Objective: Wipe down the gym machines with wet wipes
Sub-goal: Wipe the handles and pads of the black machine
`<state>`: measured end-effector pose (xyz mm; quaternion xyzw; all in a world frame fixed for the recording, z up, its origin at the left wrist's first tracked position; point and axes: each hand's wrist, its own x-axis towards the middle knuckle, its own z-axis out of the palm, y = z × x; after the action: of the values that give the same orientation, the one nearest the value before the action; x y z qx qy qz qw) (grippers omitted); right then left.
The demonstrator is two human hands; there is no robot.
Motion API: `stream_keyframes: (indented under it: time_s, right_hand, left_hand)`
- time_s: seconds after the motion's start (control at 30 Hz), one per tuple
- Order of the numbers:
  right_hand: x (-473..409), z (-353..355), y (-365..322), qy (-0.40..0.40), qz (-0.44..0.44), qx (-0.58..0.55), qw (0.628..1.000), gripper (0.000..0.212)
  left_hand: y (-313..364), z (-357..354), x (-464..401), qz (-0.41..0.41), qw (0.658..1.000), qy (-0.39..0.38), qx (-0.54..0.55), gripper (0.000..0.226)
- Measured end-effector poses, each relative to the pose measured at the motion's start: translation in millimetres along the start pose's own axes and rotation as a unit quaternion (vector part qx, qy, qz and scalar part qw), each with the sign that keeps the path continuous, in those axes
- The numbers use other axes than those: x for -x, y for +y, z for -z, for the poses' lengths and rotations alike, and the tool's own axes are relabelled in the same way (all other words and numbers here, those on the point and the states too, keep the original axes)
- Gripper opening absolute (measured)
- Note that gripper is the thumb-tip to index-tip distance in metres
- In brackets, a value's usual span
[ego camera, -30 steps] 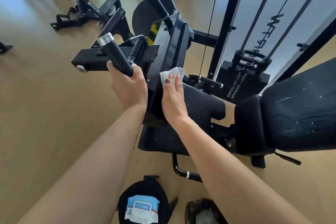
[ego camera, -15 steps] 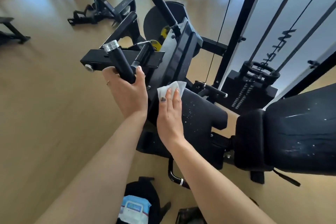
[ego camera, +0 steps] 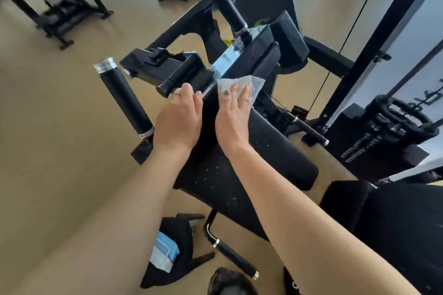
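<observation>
Bare floor (ego camera: 48, 151) lies open at left. At centre, the handle (ego camera: 124, 97), bracket (ego camera: 167, 67) and upper handle (ego camera: 225, 5) crowd the pad (ego camera: 263, 151); cables (ego camera: 347, 31) bar the right.

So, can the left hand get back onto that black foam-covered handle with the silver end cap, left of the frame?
Probably yes. The left hand rests on the black frame right beside the handle, and nothing stands between them; the handle's whole grip is bare.

1. Two hands: left hand (ego camera: 178, 122), right hand (ego camera: 233, 117).
2. One wet wipe (ego camera: 239, 87).
3. Two upright black grip handles: near handle (ego camera: 124, 98), far handle (ego camera: 225, 5).
4. One wipes pack (ego camera: 163, 255).
5. One weight stack (ego camera: 374, 148).
</observation>
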<state>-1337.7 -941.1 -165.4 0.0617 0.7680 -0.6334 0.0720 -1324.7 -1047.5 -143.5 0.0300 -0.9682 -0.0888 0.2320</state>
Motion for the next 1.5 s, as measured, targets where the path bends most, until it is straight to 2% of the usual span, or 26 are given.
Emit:
stream_keyframes:
  time_s: [0.2,0.33,0.5,0.6,0.73,0.93,1.1,1.2,1.3,1.4,1.5]
  right_hand:
    - [43,-29,22,0.001,0.06,-0.002,0.998,0.056]
    - [29,-30,27,0.023,0.098,0.022,0.995,0.056]
    - [-68,9,10,0.081,0.038,0.025,0.996,0.056]
    - [-98,17,4,0.113,0.009,0.023,0.993,0.058]
    - [-66,-3,10,0.114,0.028,0.02,0.993,0.057]
    - [21,-33,37,0.037,0.108,0.018,0.993,0.057]
    - [-36,-17,33,0.072,0.155,0.116,0.978,0.059]
    - [-100,12,18,0.114,0.111,0.134,0.978,0.061]
    - [-136,28,10,0.119,0.05,0.124,0.984,0.059]
    - [-99,7,22,0.117,0.092,0.141,0.979,0.064]
    - [-13,-16,40,0.051,0.168,0.133,0.975,0.062]
  left_hand:
    - [1,-8,-1,-0.001,0.997,0.001,-0.076,0.027]
    - [1,-10,0,0.001,0.997,-0.005,-0.072,0.028]
    - [2,-6,2,0.008,0.998,-0.018,-0.061,0.031]
    - [4,-5,2,0.017,0.998,-0.02,-0.061,0.032]
    - [5,-4,1,0.016,0.997,-0.019,-0.07,0.03]
    - [7,-5,1,0.028,0.996,-0.012,-0.081,0.029]
    - [8,-4,1,0.033,0.995,-0.019,-0.09,0.028]
    - [8,-2,1,0.028,0.995,-0.03,-0.091,0.026]
    - [8,-1,0,0.025,0.994,-0.033,-0.098,0.025]
    - [7,-3,1,0.026,0.993,-0.03,-0.107,0.026]
    - [8,-4,-1,0.021,0.993,-0.027,-0.112,0.027]
